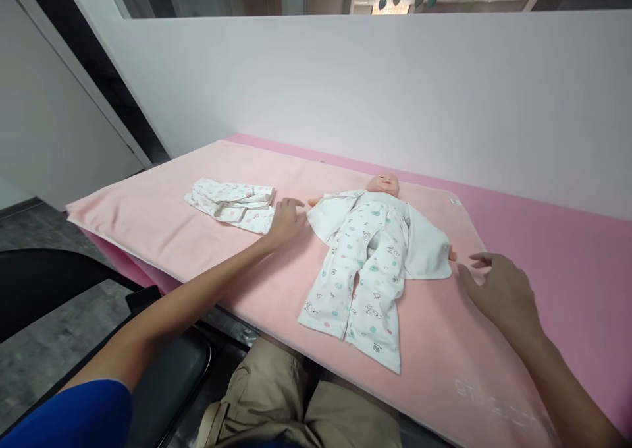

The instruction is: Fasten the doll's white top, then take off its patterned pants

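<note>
A baby doll lies on its back, its head toward the wall, in a white wide-sleeved top. White baby trousers with a small animal print cover its front and legs. My left hand hovers by the doll's sleeve on the left, fingers apart and holding nothing. Left of that hand lies a folded white garment with a pink print. Near the doll's small hand on the right is my right hand, empty, with thumb and fingers spread. The doll's legs are hidden by the trousers.
A pale pink towel covers much of the pink table. Behind it stands a white wall with a window above. At the lower left is a black chair, beside my legs.
</note>
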Tool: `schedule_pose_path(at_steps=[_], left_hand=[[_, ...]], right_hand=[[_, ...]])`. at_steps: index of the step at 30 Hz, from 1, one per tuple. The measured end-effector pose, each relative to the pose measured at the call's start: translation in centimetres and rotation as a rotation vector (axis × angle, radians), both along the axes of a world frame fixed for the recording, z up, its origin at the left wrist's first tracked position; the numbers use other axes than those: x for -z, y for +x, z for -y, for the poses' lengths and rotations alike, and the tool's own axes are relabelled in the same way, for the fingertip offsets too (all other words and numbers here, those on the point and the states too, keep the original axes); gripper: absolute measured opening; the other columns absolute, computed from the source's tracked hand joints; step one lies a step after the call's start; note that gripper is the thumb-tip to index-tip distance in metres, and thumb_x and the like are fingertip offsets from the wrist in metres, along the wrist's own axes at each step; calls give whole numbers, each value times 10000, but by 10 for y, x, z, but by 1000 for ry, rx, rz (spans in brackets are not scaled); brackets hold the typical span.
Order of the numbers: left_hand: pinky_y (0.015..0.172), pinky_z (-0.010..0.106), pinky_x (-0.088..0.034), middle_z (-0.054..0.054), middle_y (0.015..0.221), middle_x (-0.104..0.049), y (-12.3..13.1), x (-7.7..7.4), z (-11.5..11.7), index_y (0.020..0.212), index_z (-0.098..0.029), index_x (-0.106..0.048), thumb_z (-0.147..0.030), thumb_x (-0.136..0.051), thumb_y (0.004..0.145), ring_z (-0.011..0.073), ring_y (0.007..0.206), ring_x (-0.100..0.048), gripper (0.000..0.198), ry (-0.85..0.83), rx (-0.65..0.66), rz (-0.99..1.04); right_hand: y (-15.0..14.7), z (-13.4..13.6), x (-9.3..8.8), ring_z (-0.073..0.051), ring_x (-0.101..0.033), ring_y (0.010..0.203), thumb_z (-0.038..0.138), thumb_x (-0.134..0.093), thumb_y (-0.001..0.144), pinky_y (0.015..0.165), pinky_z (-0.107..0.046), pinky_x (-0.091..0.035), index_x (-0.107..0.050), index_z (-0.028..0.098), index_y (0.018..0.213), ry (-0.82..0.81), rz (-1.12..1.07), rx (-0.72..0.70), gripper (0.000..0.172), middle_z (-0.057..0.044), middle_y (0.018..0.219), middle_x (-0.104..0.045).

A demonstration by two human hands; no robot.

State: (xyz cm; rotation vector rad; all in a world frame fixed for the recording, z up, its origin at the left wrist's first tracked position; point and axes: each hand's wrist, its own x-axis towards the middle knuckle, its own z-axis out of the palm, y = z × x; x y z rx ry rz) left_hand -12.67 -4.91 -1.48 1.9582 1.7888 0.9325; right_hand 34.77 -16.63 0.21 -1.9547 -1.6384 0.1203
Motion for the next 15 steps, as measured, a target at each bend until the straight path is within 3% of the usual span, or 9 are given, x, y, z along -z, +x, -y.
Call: schedule_pose_path(at_steps=[3,5,7,10,12,15], left_hand=[[1258,449,-387,150,1524,-606,43,-7,-2,1374,-213,-597,-452,-570,1025,314,1452,-500,424,196,256,-12],[1271,437,-374,152,1588,-570,77,-14,-11,1455,-221,-544,-582,-603,1008,312,1493,-481,577,135,456,22],[1251,441,-388,181,1650,-511,102,-18,-24,1511,-202,-480,-669,-687,932,336,1531,-461,772,3,534,57],[1124,434,-471,190,1549,-577,116,-18,-38,1446,-198,-470,-685,-820,802,363,1438,-543,880,-119,499,105],[995,412,-507,129,1314,-685,113,-14,-39,1263,-228,-525,-689,-830,794,333,1224,-640,725,-133,484,116],[928,402,-495,67,1046,-681,99,-9,-27,982,-241,-526,-681,-758,876,285,1018,-628,508,-72,523,72]], right_hand=[[-51,-15,-10,-434,-695,1151,639,-657,917,948,-601,-577,-663,242,1214,41,-38,-116,496,-200,1318,-705],[-86,-37,-18,-385,-684,1234,676,-648,943,980,-525,-595,-623,231,1371,-34,-184,-220,619,-199,1498,-627],[-110,-61,-22,-369,-643,1318,712,-649,937,1027,-495,-577,-598,225,1409,-74,-226,-285,680,-199,1562,-581],[-120,-89,-19,-352,-646,1261,777,-741,843,998,-459,-555,-605,216,1320,-64,-225,-247,749,-191,1440,-648],[-117,-94,-15,-312,-669,1110,801,-754,817,924,-421,-534,-622,228,1168,-120,-232,-206,685,-133,1238,-716],[-111,-84,-11,-247,-611,887,789,-707,859,808,-378,-461,-597,238,938,-193,-151,-274,568,-50,960,-682]])
